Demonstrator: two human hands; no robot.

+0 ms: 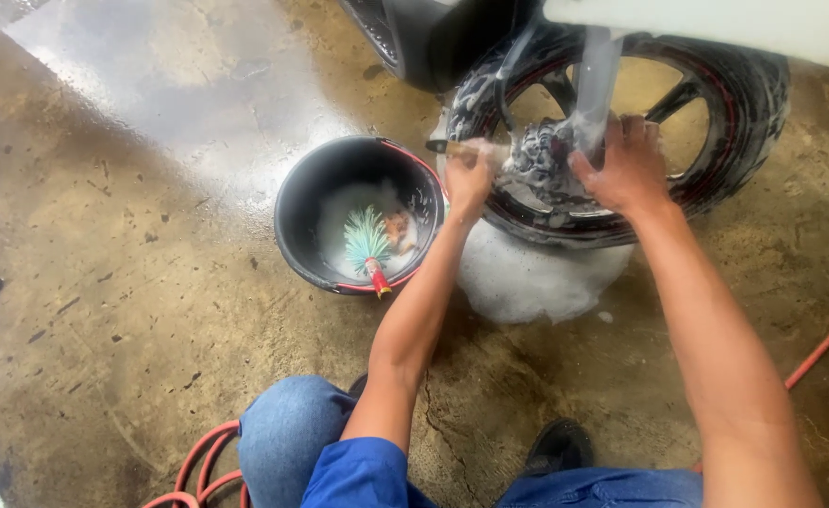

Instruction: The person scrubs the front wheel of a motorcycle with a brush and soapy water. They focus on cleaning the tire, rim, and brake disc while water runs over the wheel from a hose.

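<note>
A soapy black motorcycle wheel (734, 141) with red rim stripes stands in front of me. My left hand (468, 179) grips a wooden-handled brush (452, 148) whose head lies against the foamy hub (537, 155). My right hand (629, 169) rests on the wheel beside the silver fork leg (595, 85), fingers curled on the hub area. A pile of white foam (537, 277) lies on the floor under the wheel.
A black bucket (294, 221) with soapy water stands left of the wheel, holding a green-bristled brush with a red handle (369, 246). A red hose (198, 461) coils by my left knee and another stretch (824, 346) runs at the right. The concrete floor is wet.
</note>
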